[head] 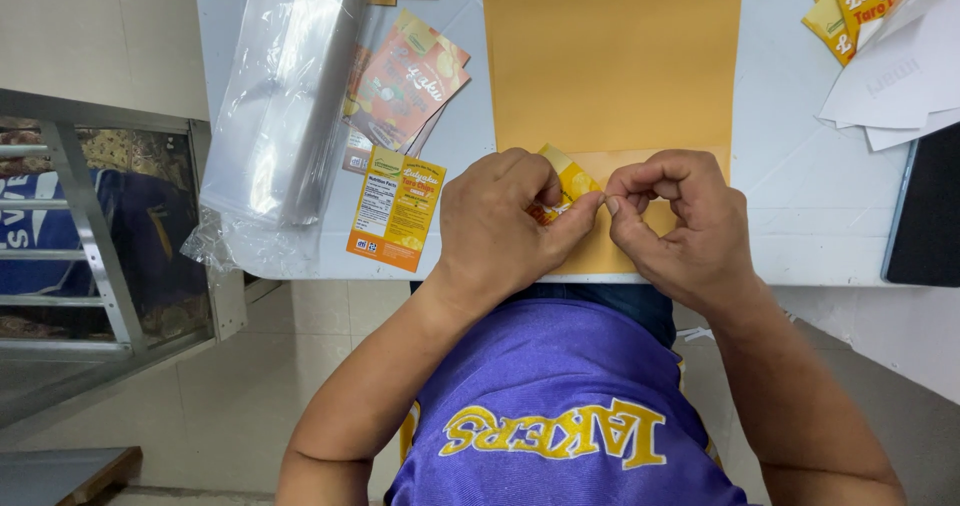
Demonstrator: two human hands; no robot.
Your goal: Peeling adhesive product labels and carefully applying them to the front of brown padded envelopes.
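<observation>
Fingers (585,209) of the left hand (500,231) pinch narrowly on a small yellow-orange printed sticker label (568,181); thumb and forefinger of the right hand (680,228) meet it at the same spot, tips nearly touching the left's, apparently nipping one edge (whether they grip the label or only its backing I cannot tell). Both hands are closed tight, other fingers curled in.

Location: label sits over the lower part of a large flat mustard-yellow paper pouch (612,66), which lies on the white worktop (800,206) at its near edge, directly in front of the person.

Handling judgement: label looks thin, very light and floppy, likely tacky on one face; it would crease or curl onto itself readily. Best held by a corner or edge with fingertips only, kept flat. The pouch is stiffer, flat, and light.

Surroundings:
- left of the left hand, a rectangular orange-and-yellow label sheet with a white printed panel (397,209), lying flat on the worktop
- beyond it, a loose fan of pinkish-orange printed labels (405,81)
- further left, a stack of clear plastic bags (285,96), glossy, overhanging the worktop edge
- far right corner, more yellow printed labels (865,1) under white paper sheets (900,81)
- dark flat object (925,216) at the right edge, kind unclear
</observation>
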